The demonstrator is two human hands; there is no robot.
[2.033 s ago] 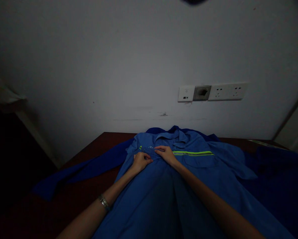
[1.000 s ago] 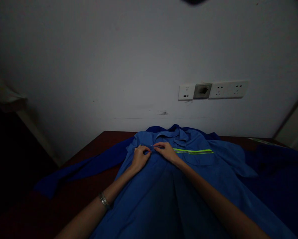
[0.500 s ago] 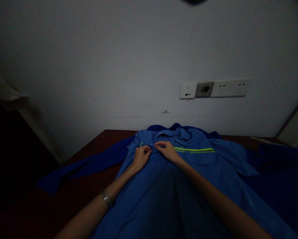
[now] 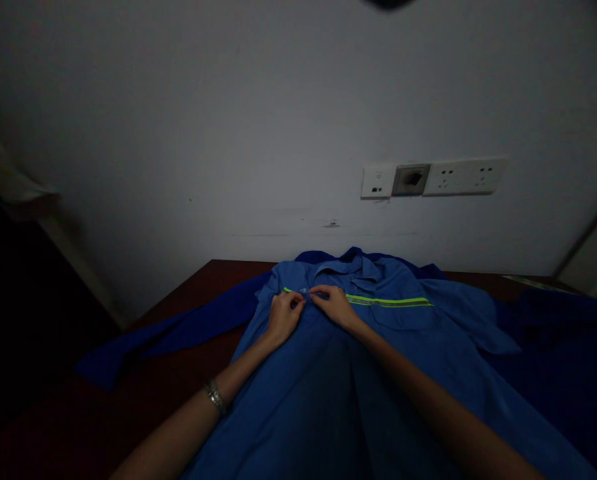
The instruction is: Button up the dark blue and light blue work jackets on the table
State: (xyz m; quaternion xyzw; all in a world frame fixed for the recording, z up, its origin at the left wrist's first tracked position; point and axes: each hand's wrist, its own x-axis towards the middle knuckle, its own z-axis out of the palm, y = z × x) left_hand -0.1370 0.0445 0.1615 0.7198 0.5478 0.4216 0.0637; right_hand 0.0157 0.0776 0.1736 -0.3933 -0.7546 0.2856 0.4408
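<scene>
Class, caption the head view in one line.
Left hand and right hand at the chest of a blue shirt, darker blue clothing spread beneath.

The light-blue shirt (image 4: 298, 380) is matt, creased cloth with a smooth yellow-and-grey stripe (image 4: 388, 302); the dark-blue garment (image 4: 178, 327) is matt cloth. The wristband (image 4: 214, 398) shows shiny metal. The surface (image 4: 233, 270) resembles dull wood; the wall (image 4: 258, 133) is matt, scuffed; socket plates (image 4: 466, 177), smooth plastic.

Wears silver-toned metal band (image 4: 215, 398) partway up L forearm (image 4: 178, 433), looks segmented w/ bright glints; can't tell if watch or bracelet, too dim & sm. Has slim R forearm (image 4: 428, 403) too, both bare otherwise, tapering twd bare L hand (image 4: 284, 315) & R hand (image 4: 332, 305).
</scene>
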